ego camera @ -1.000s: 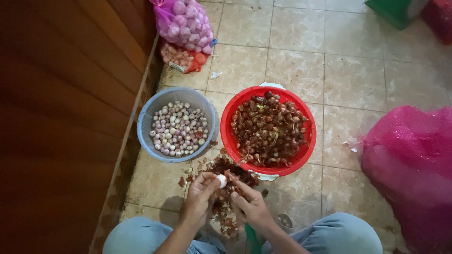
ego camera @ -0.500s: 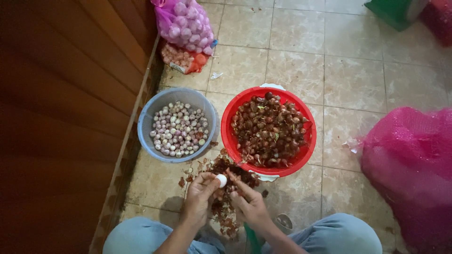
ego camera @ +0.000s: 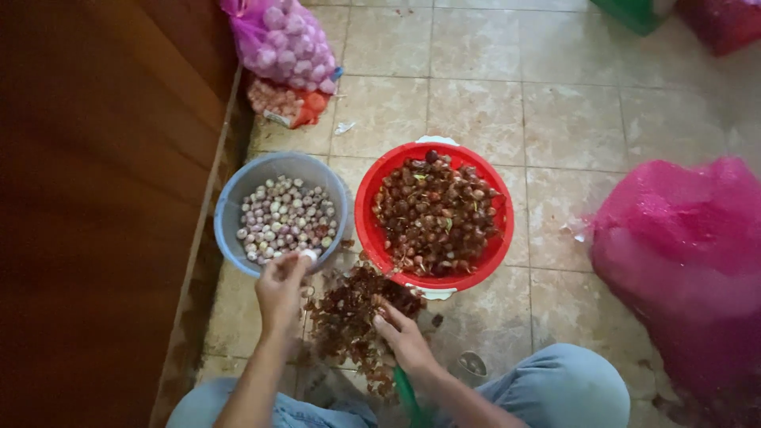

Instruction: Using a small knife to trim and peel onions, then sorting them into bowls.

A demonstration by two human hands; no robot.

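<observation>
While the left hand (ego camera: 281, 287) pinches a small peeled whitish bulb (ego camera: 307, 255) right at the near rim of the round grey-blue plastic basin (ego camera: 230, 208), the risk is plain: the bulb sits over the rim, not over the heap of pale peeled bulbs (ego camera: 285, 219) inside, so a loose release could send it rolling off onto the beige tiled floor (ego camera: 571, 119). Fingers are closed narrowly around it. The right hand (ego camera: 404, 337) rests low among the loose pile of reddish-brown papery skins (ego camera: 353, 313) on the floor, fingers curled; what it grips, if anything, I cannot tell, though a green handle-like shape (ego camera: 406, 392) shows just below the wrist. If that is a blade, it lies close to the knee in blue fabric (ego camera: 555, 388), and that calls for care.

Room is tight on the left: the dark wooden wall (ego camera: 95, 206) runs just beside the basin. The round red plastic basin of unpeeled brown bulbs (ego camera: 434, 215) touches or nearly touches the grey-blue one. A pink mesh sack (ego camera: 682, 261) crowds the right; open tiles lie beyond the basins.
</observation>
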